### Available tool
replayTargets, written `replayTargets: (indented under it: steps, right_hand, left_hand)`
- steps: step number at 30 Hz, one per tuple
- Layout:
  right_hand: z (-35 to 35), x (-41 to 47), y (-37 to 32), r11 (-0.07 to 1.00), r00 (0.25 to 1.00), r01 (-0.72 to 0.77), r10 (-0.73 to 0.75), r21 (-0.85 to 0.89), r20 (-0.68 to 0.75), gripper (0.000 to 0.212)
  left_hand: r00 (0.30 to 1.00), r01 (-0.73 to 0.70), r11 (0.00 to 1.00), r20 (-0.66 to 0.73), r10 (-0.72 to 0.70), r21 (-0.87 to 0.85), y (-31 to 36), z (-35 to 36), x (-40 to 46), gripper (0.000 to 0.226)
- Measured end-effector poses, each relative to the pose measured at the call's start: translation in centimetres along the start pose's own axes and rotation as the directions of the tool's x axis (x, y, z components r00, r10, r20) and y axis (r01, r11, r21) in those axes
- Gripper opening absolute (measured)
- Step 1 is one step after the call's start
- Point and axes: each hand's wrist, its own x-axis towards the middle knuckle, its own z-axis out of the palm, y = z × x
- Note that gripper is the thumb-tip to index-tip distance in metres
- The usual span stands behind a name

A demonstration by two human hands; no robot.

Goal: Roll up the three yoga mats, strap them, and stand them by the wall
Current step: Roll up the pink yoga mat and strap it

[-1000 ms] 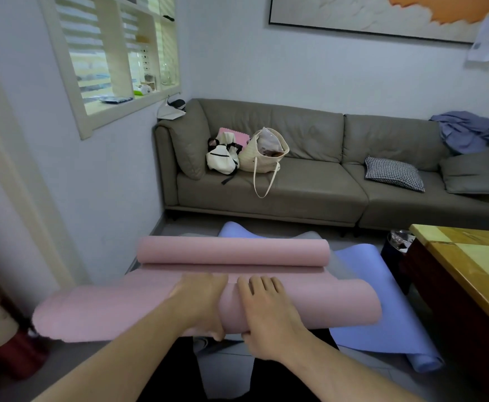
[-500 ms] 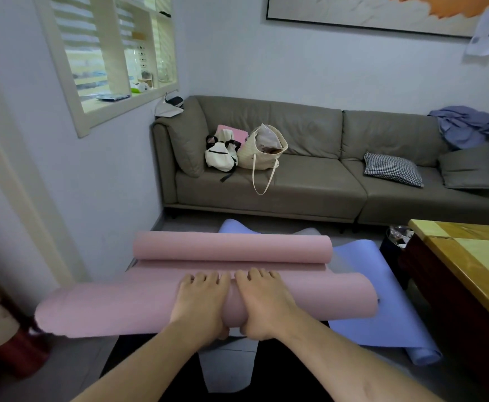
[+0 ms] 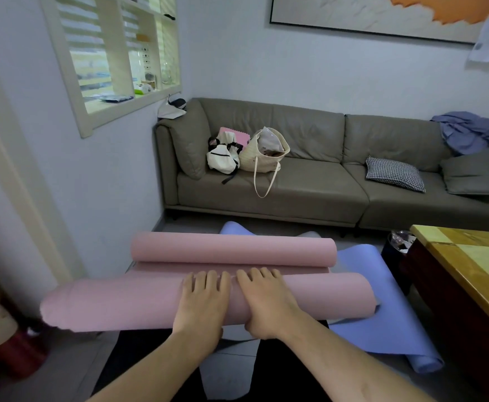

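Palms flat, my left hand (image 3: 201, 303) and right hand (image 3: 263, 300) press side by side mid-length on pink mat (image 3: 121, 304) roll, long axis left-right, unrolled stretch just ahead.

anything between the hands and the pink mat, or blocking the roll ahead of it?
Nothing between them: the left hand and right hand lie directly on the near roll of the pink mat. Ahead, the mat's far end is curled into a second roll, with only a short flat strip left between.
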Motion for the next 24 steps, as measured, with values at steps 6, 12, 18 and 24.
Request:
replayTargets:
  steps: [6, 12, 18, 24]
  right_hand:
    - [0.7, -0.7, -0.1, 1.0, 0.997, 0.009, -0.008, 0.003, -0.078, 0.091]
    - [0.4, -1.8, -0.3, 1.0, 0.991, 0.0, -0.001, -0.009, -0.133, 0.099]
    - [-0.2, -2.3, -0.6, 0.998, 0.997, -0.017, 0.012, -0.064, -0.081, 0.105]
    - [-0.6, -1.0, 0.3, 1.0, 1.0, 0.001, 0.0, -0.025, 0.006, 0.088]
  left_hand:
    - [0.997, -0.028, 0.998, 0.07, 0.031, -0.049, -1.2, -0.9, 1.3, 0.085]
    - [0.99, -0.07, 0.995, 0.116, 0.078, -0.069, -1.9, -1.9, 1.7, 0.087]
    - [0.955, -0.091, 0.986, 0.268, 0.125, -0.138, -2.8, -3.3, 2.2, 0.091]
    - [0.98, -0.06, 0.991, 0.182, 0.08, -0.116, -2.0, -2.5, 1.7, 0.09]
